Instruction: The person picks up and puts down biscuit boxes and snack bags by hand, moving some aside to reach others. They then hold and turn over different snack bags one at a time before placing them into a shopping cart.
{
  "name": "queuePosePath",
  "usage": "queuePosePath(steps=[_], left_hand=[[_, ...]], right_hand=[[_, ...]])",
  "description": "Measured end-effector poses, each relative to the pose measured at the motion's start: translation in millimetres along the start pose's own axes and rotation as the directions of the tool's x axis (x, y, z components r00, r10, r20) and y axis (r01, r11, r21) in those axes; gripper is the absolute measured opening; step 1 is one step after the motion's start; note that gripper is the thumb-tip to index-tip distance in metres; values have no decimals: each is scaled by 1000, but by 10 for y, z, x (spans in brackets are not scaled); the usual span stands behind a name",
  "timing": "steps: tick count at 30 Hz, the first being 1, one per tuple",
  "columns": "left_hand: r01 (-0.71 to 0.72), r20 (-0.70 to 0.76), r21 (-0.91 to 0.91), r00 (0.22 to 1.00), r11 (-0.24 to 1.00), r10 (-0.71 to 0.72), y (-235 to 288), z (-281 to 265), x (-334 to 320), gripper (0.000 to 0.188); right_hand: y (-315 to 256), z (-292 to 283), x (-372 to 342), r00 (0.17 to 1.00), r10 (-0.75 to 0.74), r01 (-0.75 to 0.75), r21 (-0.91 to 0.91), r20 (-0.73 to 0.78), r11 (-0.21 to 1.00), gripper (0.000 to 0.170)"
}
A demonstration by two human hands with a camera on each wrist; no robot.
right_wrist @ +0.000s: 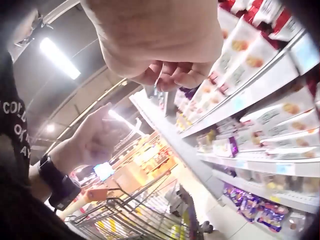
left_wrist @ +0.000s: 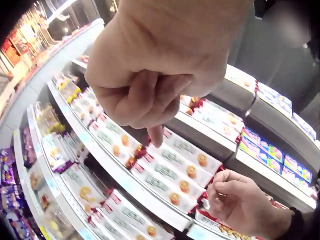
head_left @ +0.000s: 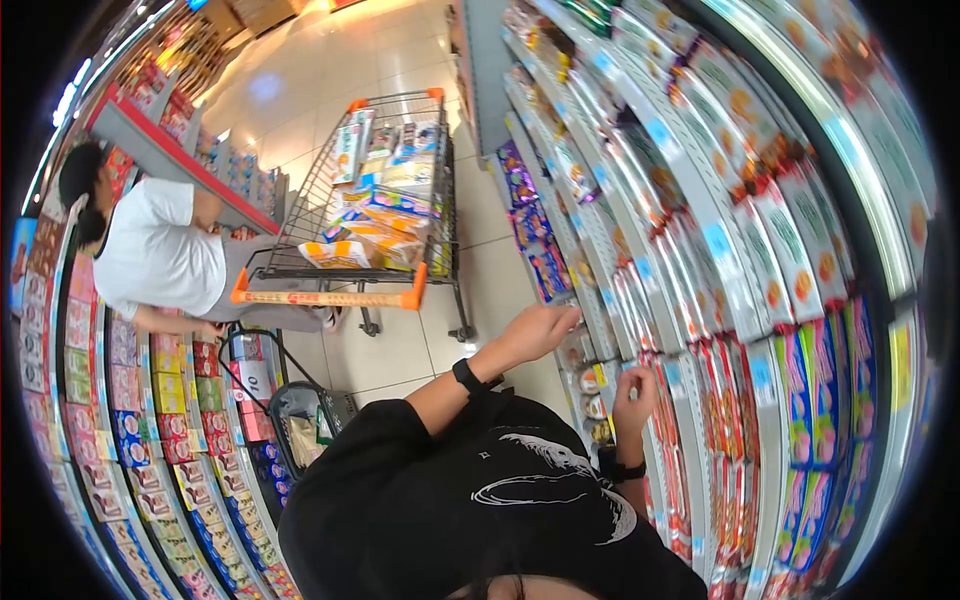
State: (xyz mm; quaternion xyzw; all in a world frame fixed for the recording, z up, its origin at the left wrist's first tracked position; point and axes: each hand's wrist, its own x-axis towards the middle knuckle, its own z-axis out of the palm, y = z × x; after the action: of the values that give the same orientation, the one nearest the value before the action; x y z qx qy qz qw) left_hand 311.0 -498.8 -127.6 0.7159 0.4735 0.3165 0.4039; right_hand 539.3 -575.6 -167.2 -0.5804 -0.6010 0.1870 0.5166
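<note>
My left hand (head_left: pixel 540 332), with a dark watch on its wrist, is raised before my chest, beside the lower shelves. In the left wrist view its fingers (left_wrist: pixel 157 97) curl loosely toward the palm, one fingertip points down, and nothing is held. My right hand (head_left: pixel 634 402), with a dark band at the wrist, hovers close to the shelf of red packs (head_left: pixel 672 412). Its fingers (right_wrist: pixel 172 75) are loosely bent and hold nothing visible. In the left wrist view, white biscuit packs (left_wrist: pixel 172 170) with red ends lie in a row behind both hands.
A shopping cart (head_left: pixel 340 297) with orange corners, filled with packaged goods, stands ahead. Left of it a person in a white T-shirt (head_left: pixel 165 240) has a hand by the handle of a dark basket (head_left: pixel 335 405). Stocked shelves flank the aisle; purple bags (head_left: pixel 535 240) lie low on the right.
</note>
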Motion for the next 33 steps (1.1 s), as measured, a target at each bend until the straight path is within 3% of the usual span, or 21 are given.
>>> queuePosePath(steps=[1, 2, 3, 4, 6, 8, 10, 12, 14, 18, 20, 21, 23, 24, 25, 26, 29, 32, 33], left_hand=[[-4, -110, 3, 994, 1000, 4, -84, -199, -13, 34], [-7, -219, 8, 976, 1000, 9, -159, -397, -31, 39], [95, -232, 6, 968, 996, -90, -197, -610, -48, 33], [105, -258, 6, 961, 994, -100, -226, -786, -67, 33], [307, -389, 140, 892, 941, -232, -298, -1078, -112, 26], [330, -451, 119, 858, 936, -245, -534, -1227, -147, 23], [349, -511, 95, 821, 932, -256, -676, -1328, -175, 21], [287, -579, 165, 803, 944, -143, -759, -1406, -193, 18], [373, -588, 166, 781, 913, -212, -726, -1531, -160, 21], [410, -657, 76, 706, 909, -264, -600, -1739, 189, 22], [338, -728, 7, 647, 941, -227, -498, -1964, 449, 22], [344, -758, -6, 611, 939, -229, -413, -2067, 596, 22], [310, -804, 37, 574, 950, -156, -412, -2249, 906, 21], [298, -815, 69, 567, 952, -118, -476, -2329, 1066, 22], [293, -821, 105, 565, 950, -83, -561, -2419, 1211, 22], [274, -807, 25, 574, 961, -143, -559, -2564, 1362, 23], [232, -854, 78, 517, 970, -55, -582, -2943, 1761, 25], [201, -865, 98, 502, 975, -17, -924, -3318, 2054, 21], [221, -880, 39, 470, 974, -72, -1059, -3425, 2130, 20]], right_hand=[[-106, 258, 171, 993, 14, -19, 45, 117, 999, 3], [-157, 531, 324, 991, 0, -8, 55, 136, 998, 3], [-174, 814, 467, 975, -16, -9, 109, 220, 994, 4], [-226, 1074, 605, 952, -36, -14, 161, 303, 987, 5], [-398, 1559, 839, 910, -93, 6, 210, 405, 978, 6], [-564, 1978, 996, 851, -151, 17, 262, 503, 965, 7], [-684, 2317, 1136, 746, -186, -21, 301, 639, 953, 8], [-708, 2607, 1286, 671, -207, -54, 325, 712, 944, 9], [-645, 2899, 1449, 566, -224, -64, 313, 794, 948, 9], [-462, 3491, 1835, 459, -254, -72, 320, 851, 945, 10], [-452, 3875, 2078, 364, -310, -268, 417, 879, 868, 9], [-500, 4013, 2230, 346, -322, -275, 424, 881, 863, 9], [-566, 4304, 2543, 236, -487, -308, 540, 841, 783, 10], [-434, 4535, 2676, 212, -587, -144, 619, 782, 772, 11], [-414, 4649, 2769, 220, -558, -168, 594, 800, 786, 11], [-479, 4758, 2879, 235, -509, -219, 556, 828, 802, 11], [-616, 4979, 3123, 285, -351, -323, 434, 892, 841, 12], [-666, 5166, 3280, 281, -248, -365, 342, 927, 866, 13], [-653, 5221, 3317, 268, -220, -377, 312, 938, 872, 13]])
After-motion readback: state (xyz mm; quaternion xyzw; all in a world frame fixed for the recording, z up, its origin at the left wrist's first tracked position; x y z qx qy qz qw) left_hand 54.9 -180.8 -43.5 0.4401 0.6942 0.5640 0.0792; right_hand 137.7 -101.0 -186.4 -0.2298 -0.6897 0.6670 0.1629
